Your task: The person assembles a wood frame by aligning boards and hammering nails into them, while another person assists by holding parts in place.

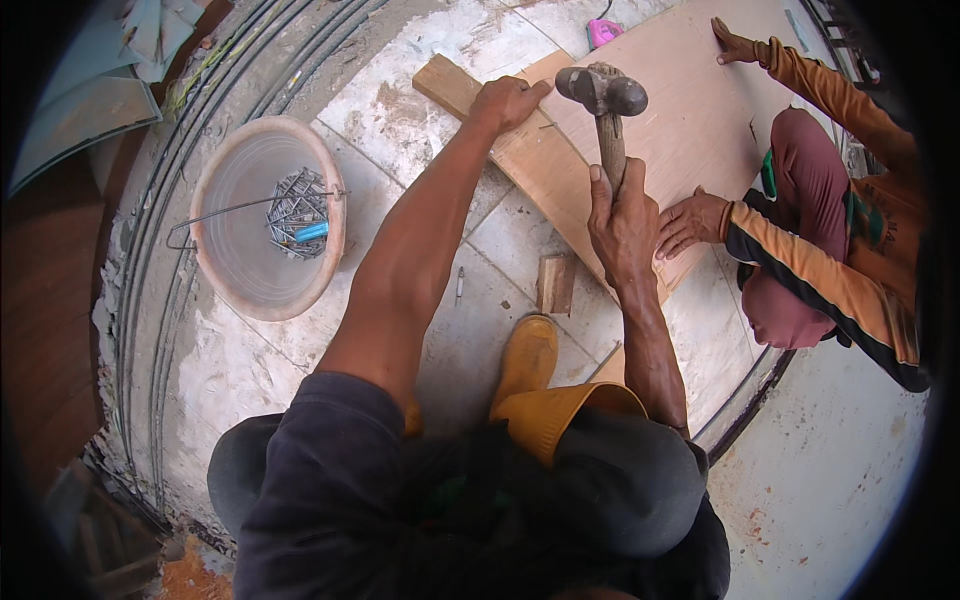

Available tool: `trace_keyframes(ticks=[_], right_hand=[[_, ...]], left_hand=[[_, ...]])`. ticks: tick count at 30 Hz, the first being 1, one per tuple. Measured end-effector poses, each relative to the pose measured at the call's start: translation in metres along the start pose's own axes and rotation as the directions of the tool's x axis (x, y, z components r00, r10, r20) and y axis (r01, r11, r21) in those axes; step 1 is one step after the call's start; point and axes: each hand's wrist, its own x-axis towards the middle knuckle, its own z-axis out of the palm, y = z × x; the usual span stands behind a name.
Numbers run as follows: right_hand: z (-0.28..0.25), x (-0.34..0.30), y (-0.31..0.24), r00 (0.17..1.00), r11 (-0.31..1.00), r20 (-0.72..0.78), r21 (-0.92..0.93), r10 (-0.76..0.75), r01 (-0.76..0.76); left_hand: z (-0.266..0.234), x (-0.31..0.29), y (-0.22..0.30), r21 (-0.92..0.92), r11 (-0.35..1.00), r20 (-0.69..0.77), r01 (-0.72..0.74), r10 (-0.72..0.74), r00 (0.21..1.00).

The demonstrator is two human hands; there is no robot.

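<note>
My right hand (625,222) is wrapped round the wooden handle of a hammer (610,125), raised above the edge of a plywood sheet (670,105). Ahead and to the left, my left hand (508,104) rests with curled fingers where a wooden plank (447,84) meets the sheet. What those fingers hold, if anything, is hidden. A co-worker crouching on the right has one hand (692,222) flat on the sheet's near edge, close to my right wrist. The co-worker's other hand (736,43) presses the far side of the sheet.
A pale bucket (205,215) with a wire handle stands left of my left arm, holding nails (297,200) and a blue item (311,232). A short wood block (555,283) lies on the tiles before my yellow boot (528,355). Long rods (135,330) run along the left.
</note>
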Motion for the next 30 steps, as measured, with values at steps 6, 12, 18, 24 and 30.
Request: trace_keyframes(ticks=[6,12,18,24,30], right_hand=[[-0.011,-0.029,0.01,0.953,0.96,-0.3,0.254,-0.041,0.121],[-0.017,-0.001,0.007,0.996,0.993,-0.036,0.08,0.087,-0.084],[-0.018,-0.018,0.014,0.941,0.961,-0.337,0.256,-0.011,0.103],[0.007,0.002,0.013,0.999,0.996,0.022,0.081,0.045,-0.046],[-0.016,-0.016,0.016,0.951,0.984,-0.309,0.159,-0.031,0.084]], left_hand=[[0.011,-0.009,-0.007,-0.034,0.999,-0.086,0.025,-0.028,0.996],[0.009,-0.002,0.008,-0.039,0.998,-0.016,-0.042,0.042,0.999],[0.005,-0.007,-0.005,-0.013,1.0,-0.024,0.011,-0.011,1.0],[0.003,-0.003,-0.003,0.047,0.999,-0.051,-0.017,0.02,0.998],[0.008,-0.01,0.001,0.013,0.998,-0.058,0.054,-0.054,0.997]])
